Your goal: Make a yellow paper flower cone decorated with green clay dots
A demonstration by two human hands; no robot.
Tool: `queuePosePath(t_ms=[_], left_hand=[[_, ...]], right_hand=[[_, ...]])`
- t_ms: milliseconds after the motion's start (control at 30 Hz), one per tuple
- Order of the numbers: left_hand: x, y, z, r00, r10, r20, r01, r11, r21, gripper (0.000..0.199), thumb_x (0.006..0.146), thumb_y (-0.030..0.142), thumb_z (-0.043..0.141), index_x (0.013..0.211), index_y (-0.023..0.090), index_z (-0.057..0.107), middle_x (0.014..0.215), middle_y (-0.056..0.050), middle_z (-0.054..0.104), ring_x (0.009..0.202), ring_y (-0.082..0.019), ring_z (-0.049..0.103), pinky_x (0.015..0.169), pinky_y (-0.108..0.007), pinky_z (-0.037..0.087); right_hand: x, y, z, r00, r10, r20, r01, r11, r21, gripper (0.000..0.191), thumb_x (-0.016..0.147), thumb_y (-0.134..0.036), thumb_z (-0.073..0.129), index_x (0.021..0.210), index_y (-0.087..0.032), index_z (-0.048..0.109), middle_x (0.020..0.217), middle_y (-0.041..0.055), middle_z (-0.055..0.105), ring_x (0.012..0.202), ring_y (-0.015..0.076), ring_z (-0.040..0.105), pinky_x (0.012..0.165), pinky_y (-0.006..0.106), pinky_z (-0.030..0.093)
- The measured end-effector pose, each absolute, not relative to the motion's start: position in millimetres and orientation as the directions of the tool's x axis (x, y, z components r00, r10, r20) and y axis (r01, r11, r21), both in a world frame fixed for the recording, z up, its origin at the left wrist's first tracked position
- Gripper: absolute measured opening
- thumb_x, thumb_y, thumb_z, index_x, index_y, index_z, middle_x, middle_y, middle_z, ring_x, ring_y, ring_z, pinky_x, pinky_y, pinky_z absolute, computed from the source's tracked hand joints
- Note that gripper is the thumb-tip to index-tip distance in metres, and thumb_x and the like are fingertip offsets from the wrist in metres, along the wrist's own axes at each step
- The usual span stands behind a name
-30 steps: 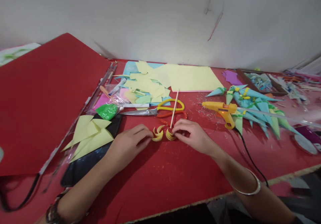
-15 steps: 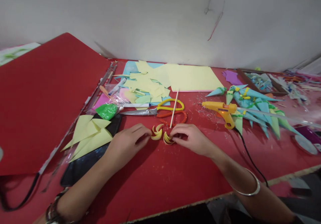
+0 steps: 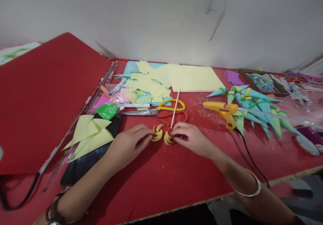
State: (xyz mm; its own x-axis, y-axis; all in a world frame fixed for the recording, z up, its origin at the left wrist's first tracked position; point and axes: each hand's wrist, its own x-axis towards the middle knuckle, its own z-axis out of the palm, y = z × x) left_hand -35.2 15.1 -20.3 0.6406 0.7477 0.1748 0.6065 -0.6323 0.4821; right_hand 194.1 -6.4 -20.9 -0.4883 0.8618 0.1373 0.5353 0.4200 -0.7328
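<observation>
handling two small curls looks like the step in hand: at the centre of the frame, the left hand (image 3: 130, 145) seems to pinch the edge of the first yellow curl (image 3: 158, 136), thumb and forefinger together; the right hand (image 3: 193, 138) grips the second yellow curl (image 3: 167, 138) likewise. the curls sit just apart, below the scissors (image 3: 153, 112). moving them next probably calls for light, even pressure.

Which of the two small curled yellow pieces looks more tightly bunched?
The yellow piece at the right hand: its curved strips nest close together, while the other piece, at the left hand, has its strips splayed apart.
</observation>
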Motion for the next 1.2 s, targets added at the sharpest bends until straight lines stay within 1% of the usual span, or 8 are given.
queuePosePath(t_ms=[100,267,700,767,900,1000,1100,1200], left_hand=[[-35.0,14.5,-18.9,0.652,0.738,0.175,0.593,-0.64,0.488,0.022,0.088,0.025,0.036,0.092,0.019,0.057,0.087,-0.004,0.061,0.076,-0.013,0.057,0.068,-0.024,0.045],[-34.3,14.8,-19.6,0.646,0.735,0.205,0.585,-0.649,0.487,0.018,0.085,0.03,0.043,0.09,0.019,0.058,0.087,-0.003,0.062,0.076,-0.014,0.058,0.065,-0.024,0.046],[-35.0,15.2,-17.8,0.622,0.745,0.242,0.584,-0.647,0.491,0.015,0.084,0.028,0.044,0.088,0.02,0.056,0.086,-0.002,0.061,0.073,-0.013,0.058,0.062,-0.023,0.045],[-36.2,13.3,-15.2,0.605,0.752,0.263,0.578,-0.641,0.505,0.014,0.084,0.028,0.044,0.088,0.02,0.055,0.084,-0.002,0.06,0.069,-0.012,0.057,0.062,-0.023,0.045],[-34.0,-0.9,-7.3,0.599,0.716,0.36,0.474,-0.679,0.561,0.022,0.082,0.038,0.048,0.096,0.021,0.051,0.08,-0.003,0.06,0.066,-0.014,0.056,0.065,-0.027,0.046],[-25.0,-17.2,-0.2,0.579,0.724,0.375,0.43,-0.662,0.614,0.036,0.077,0.043,0.054,0.107,0.024,0.046,0.087,-0.004,0.059,0.071,-0.016,0.057,0.067,-0.029,0.048],[-14.7,-29.1,5.4,0.487,0.836,0.254,0.472,-0.496,0.728,0.045,0.077,0.037,0.056,0.116,0.025,0.038,0.096,-0.005,0.058,0.071,-0.015,0.059,0.067,-0.028,0.05],[-10.4,-34.1,6.4,0.483,0.857,0.177,0.434,-0.41,0.802,0.029,0.077,0.032,0.057,0.104,0.026,0.047,0.092,-0.001,0.062,0.075,-0.014,0.061,0.067,-0.025,0.051]], right_hand=[[193.3,-6.8,-20.5,-0.488,0.862,0.138,0.535,0.421,-0.733,0.014,0.081,-0.012,0.049,0.084,-0.017,0.061,0.084,0.0032,0.055,0.073,0.0113,0.053,0.064,0.022,0.043],[192.3,-7.0,-19.7,-0.477,0.869,0.133,0.539,0.409,-0.737,0.012,0.081,-0.013,0.049,0.083,-0.017,0.06,0.083,0.0031,0.055,0.072,0.0112,0.053,0.064,0.022,0.043],[193.7,-6.7,-20.8,-0.488,0.861,0.14,0.523,0.417,-0.743,0.013,0.081,-0.012,0.048,0.083,-0.018,0.059,0.082,0.0031,0.056,0.074,0.0122,0.054,0.066,0.023,0.042],[193.7,-7.6,-19.2,-0.495,0.859,0.13,0.503,0.405,-0.763,0.013,0.078,-0.01,0.048,0.081,-0.017,0.058,0.082,0.0027,0.056,0.07,0.0109,0.053,0.062,0.021,0.041],[190.4,-12.8,-13.2,-0.532,0.843,0.082,0.458,0.368,-0.809,0.012,0.077,-0.009,0.047,0.079,-0.017,0.056,0.07,-0.0014,0.053,0.055,0.0077,0.046,0.05,0.017,0.036],[185.6,-17.7,-8.8,-0.614,0.785,0.087,0.384,0.392,-0.836,0.012,0.079,-0.011,0.046,0.079,-0.018,0.056,0.069,-0.0013,0.056,0.062,0.0094,0.051,0.059,0.019,0.04],[182.3,-20.9,-6.8,-0.657,0.746,0.109,0.31,0.399,-0.863,0.012,0.082,-0.016,0.045,0.081,-0.019,0.057,0.075,-0.0001,0.059,0.067,0.0102,0.053,0.064,0.021,0.041],[183.4,-21.1,-5.9,-0.644,0.757,0.107,0.306,0.384,-0.871,0.012,0.084,-0.017,0.045,0.082,-0.019,0.057,0.075,-0.0005,0.058,0.067,0.0097,0.053,0.062,0.02,0.041]])
